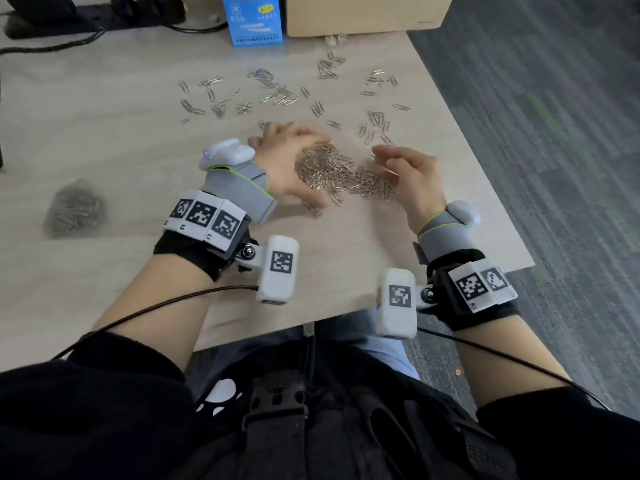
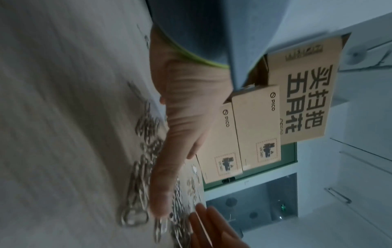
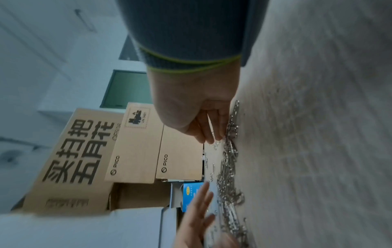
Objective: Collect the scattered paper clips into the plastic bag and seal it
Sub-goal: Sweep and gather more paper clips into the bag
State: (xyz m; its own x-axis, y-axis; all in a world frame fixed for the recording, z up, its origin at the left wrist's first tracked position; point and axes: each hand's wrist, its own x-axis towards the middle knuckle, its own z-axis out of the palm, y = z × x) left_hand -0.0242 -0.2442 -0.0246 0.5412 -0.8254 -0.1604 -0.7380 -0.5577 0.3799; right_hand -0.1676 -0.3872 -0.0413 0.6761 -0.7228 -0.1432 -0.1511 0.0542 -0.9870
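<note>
Clips fill a plastic bag [image 1: 74, 207] lying on the far left of the wooden table [image 1: 104, 133], well apart from both hands; it is blurred, so the bag reads as a grey heap and whether its mouth is closed cannot be told. Next to the right, the left hand [image 1: 289, 161] stands on its edge against the tabletop, fingers spread and nearly straight, cupping the left side of a dense pile of paper clips [image 1: 341, 174]. In the left wrist view the thumb [image 2: 161, 198] lies flat among the clips. On the pile's right side, the right hand [image 1: 412, 178] hangs just above the table with its fingers loosely bent toward the heap; it appears to hold nothing, though motion blur hides the fingertips. Beyond the two hands, loose paper clips [image 1: 277, 95] lie scattered across the table in small clusters. At the far edge stand a blue box [image 1: 252, 20] and, right of it, a cardboard box [image 1: 367, 13].
</note>
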